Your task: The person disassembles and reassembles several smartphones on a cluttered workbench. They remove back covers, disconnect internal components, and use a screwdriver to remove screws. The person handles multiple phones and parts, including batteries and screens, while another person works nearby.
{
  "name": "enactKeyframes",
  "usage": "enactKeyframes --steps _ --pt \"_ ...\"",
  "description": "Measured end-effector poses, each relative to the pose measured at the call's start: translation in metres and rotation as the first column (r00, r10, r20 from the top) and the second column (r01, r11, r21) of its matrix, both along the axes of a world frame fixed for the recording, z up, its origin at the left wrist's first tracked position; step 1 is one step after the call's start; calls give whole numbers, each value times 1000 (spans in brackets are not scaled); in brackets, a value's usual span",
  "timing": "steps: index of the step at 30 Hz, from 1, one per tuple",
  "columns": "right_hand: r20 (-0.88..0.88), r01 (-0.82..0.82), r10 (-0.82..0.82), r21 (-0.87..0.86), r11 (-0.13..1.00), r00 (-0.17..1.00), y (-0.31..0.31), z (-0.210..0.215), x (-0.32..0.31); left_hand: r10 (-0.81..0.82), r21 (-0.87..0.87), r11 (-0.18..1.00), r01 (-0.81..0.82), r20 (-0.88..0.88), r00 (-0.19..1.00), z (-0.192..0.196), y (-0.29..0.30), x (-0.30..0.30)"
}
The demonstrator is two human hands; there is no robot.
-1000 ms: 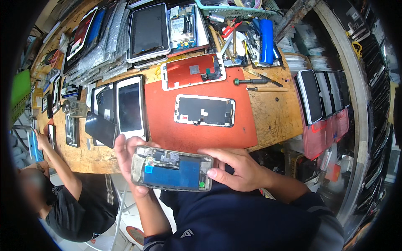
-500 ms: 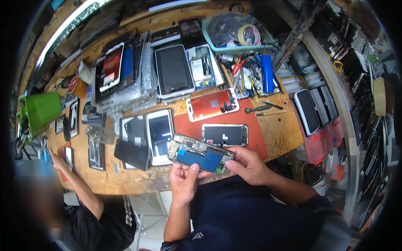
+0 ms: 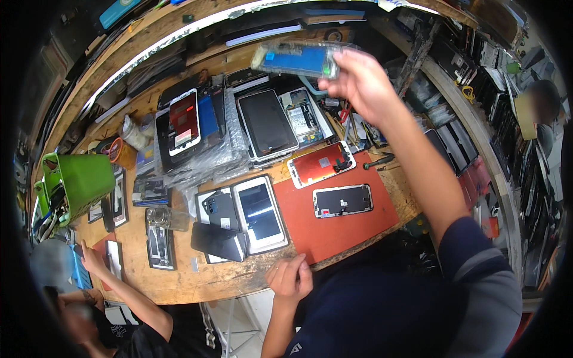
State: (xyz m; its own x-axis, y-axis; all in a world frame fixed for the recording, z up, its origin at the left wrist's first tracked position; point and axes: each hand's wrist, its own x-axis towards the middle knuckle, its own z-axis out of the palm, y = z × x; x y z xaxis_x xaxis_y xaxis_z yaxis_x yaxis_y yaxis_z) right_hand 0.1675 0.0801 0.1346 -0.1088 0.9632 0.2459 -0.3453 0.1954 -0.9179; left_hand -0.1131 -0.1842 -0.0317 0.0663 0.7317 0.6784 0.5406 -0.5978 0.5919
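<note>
My right hand (image 3: 361, 83) is raised over the back of the bench and grips one end of an opened phone (image 3: 295, 61). The phone's bare inside shows a blue panel and a small green spot; motion blurs it a little. My left hand (image 3: 289, 277) rests at the bench's front edge with its fingers curled in and nothing visible in them. Just beyond it lies a red-orange mat (image 3: 298, 230). A phone screen assembly (image 3: 342, 200), dark with a light rim, lies on this mat. Behind that is a white-framed screen (image 3: 321, 164) with an orange-red back.
Left of the mat lie a white tablet (image 3: 260, 215) and a dark phone (image 3: 219, 241). Stacked tablets and bubble wrap (image 3: 206, 164) fill the back. A green basket (image 3: 86, 179) stands at far left, near a co-worker's arm (image 3: 131, 298). A screwdriver (image 3: 379, 161) lies at the right.
My left hand has let go of the opened phone and lowered to the bench edge. My right hand has carried the phone up and away, over the back of the bench. The view has shifted.
</note>
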Motion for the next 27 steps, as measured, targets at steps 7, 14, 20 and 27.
enactKeyframes --steps 7,14,20,27 --pt "60 111 -112 20 994 992 198 56 -24 91 25 996 -91 24 996 -4 -1 4" --pt "346 230 -228 36 972 910 245 64 -13 96 25 995 -96 16 995 -1 2 5" --pt "587 371 -467 284 884 662 211 58 -21 92 -18 996 -92 -8 996 -2 0 4" --pt "758 -138 -141 291 947 637 -9 -10 14 33 -120 993 -15 150 988 -3 -1 0"
